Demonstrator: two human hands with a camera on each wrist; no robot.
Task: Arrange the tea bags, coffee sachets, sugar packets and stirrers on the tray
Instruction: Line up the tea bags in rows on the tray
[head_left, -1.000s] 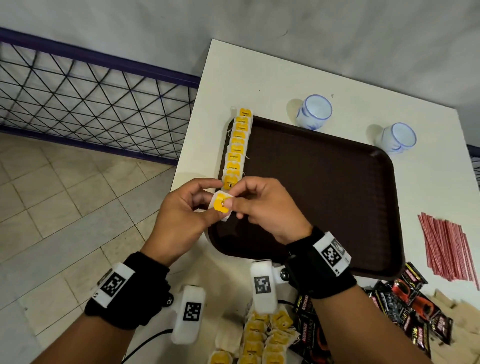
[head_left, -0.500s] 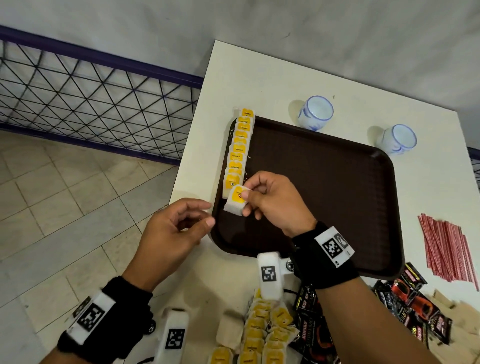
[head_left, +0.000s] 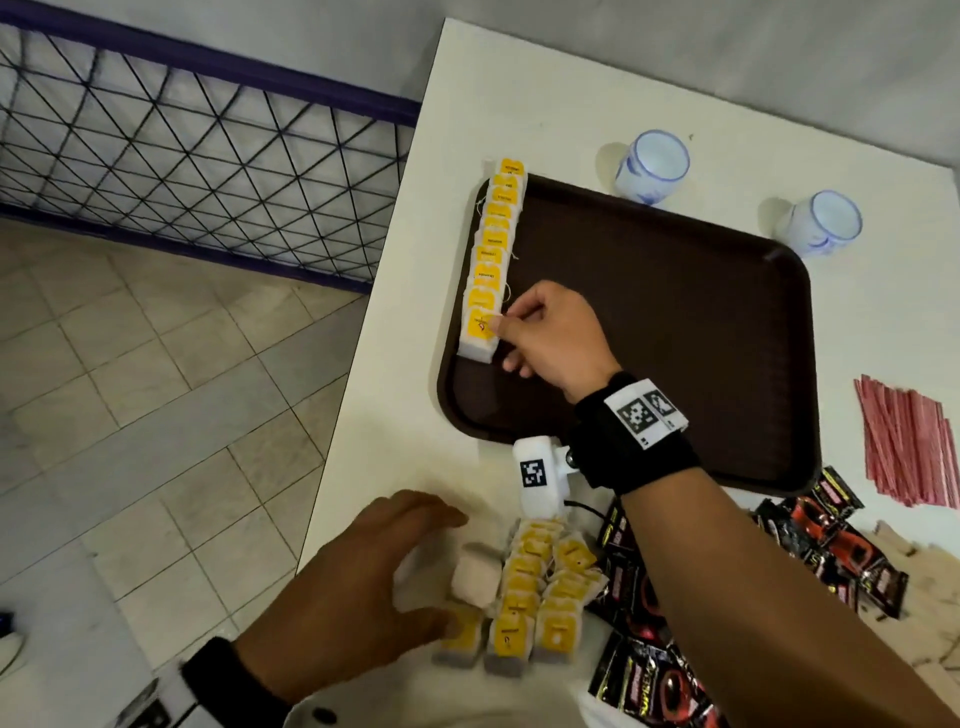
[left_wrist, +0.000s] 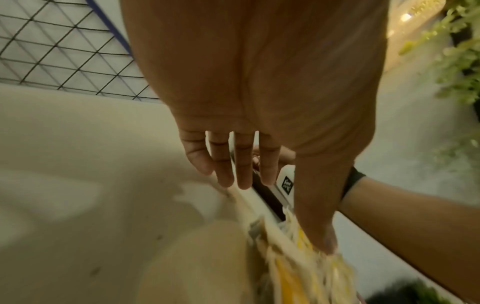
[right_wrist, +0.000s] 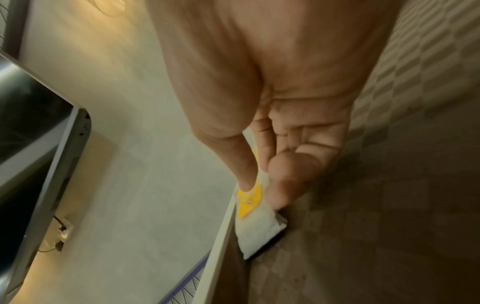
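Note:
A dark brown tray (head_left: 649, 322) lies on the white table. A row of several yellow-tagged tea bags (head_left: 493, 244) runs along its left edge. My right hand (head_left: 498, 325) pinches the nearest tea bag (head_left: 478, 338) at the row's near end, thumb and forefinger on its yellow tag. In the right wrist view that tea bag (right_wrist: 255, 226) lies against the tray's rim under my right hand (right_wrist: 259, 191). My left hand (head_left: 441, 571) hovers open over the loose pile of tea bags (head_left: 535, 597) near the front edge. The left wrist view shows its thumb touching the pile (left_wrist: 298, 267).
Black and red coffee sachets (head_left: 831, 545) lie right of the pile, tan packets (head_left: 930, 597) beyond them. Red stirrers (head_left: 909, 441) lie right of the tray. Two white-blue cups (head_left: 653, 165) (head_left: 826, 221) stand behind it. The table's left edge drops to tiled floor by a wire fence (head_left: 182, 156).
Both hands held the tea bag a second ago. My left hand let go and drew back to the pile. My right hand carried the bag forward onto the row's near end.

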